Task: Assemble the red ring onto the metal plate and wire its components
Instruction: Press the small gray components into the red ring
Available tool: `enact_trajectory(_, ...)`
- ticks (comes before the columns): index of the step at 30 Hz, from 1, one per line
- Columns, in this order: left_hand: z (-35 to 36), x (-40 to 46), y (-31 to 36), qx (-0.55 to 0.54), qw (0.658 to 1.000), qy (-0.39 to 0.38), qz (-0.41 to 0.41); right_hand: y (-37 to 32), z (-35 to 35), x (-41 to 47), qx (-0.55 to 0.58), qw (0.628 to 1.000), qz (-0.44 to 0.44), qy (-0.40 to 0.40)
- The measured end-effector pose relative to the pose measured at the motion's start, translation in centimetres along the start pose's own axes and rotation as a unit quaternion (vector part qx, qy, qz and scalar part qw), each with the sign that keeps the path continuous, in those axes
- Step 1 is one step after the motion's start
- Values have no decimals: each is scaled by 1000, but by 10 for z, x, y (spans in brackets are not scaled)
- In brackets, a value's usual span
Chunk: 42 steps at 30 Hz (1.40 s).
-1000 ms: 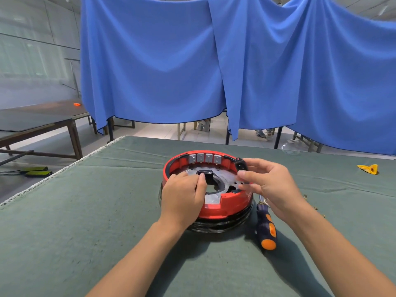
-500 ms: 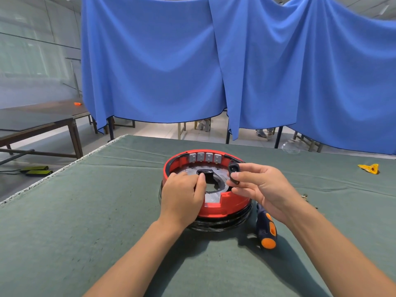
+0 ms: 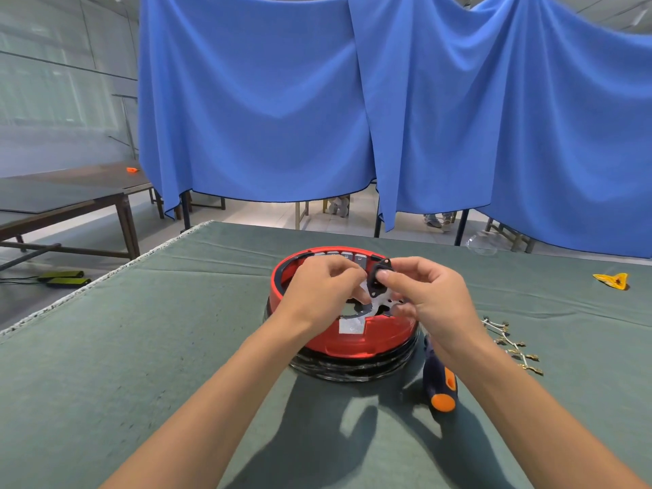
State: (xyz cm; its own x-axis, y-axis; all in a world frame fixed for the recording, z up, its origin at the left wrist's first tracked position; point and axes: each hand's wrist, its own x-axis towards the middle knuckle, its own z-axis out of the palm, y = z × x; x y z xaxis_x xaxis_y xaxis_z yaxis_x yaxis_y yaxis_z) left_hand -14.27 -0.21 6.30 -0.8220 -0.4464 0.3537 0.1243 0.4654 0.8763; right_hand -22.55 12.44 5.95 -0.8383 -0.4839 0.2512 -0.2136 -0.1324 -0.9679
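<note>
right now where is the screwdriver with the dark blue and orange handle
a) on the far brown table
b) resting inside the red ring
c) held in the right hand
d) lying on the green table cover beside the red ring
d, the screwdriver with the dark blue and orange handle lies on the green table cover just right of the red plastic ring, under the right wrist, held by neither hand.
</note>
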Motion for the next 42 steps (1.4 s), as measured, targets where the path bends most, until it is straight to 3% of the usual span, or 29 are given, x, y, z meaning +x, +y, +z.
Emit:
enact_trajectory(5,-7,0,9,-74,997,-14,-32,-1,6,-5,63,997,33,-10)
enact_trajectory(9,-9,-3,14,-70,996,-35,-49,-2,6,-6,78,996,42,-23)
enact_trajectory(12,-12,-1,12,22,999,-3,-26,1,4,-5,-48,999,2,-3)
enact_trajectory(15,-18,1,10,109,994,7,-5,3,3,-5,-198,977,-75,-7)
enact_trajectory(19,-20,-1,13,176,983,-42,38,3,4,-7,-219,970,-99,-46)
enact_trajectory(28,-27,0,15,123,989,-45,69,6,3,-6,-287,946,-136,-71)
enact_trajectory(33,-26,4,3,169,985,12,30,10,5,-9,-331,924,-185,-38)
enact_trajectory(42,-22,7,-24,224,974,-22,-13,19,13,-15,-381,895,-231,-43)
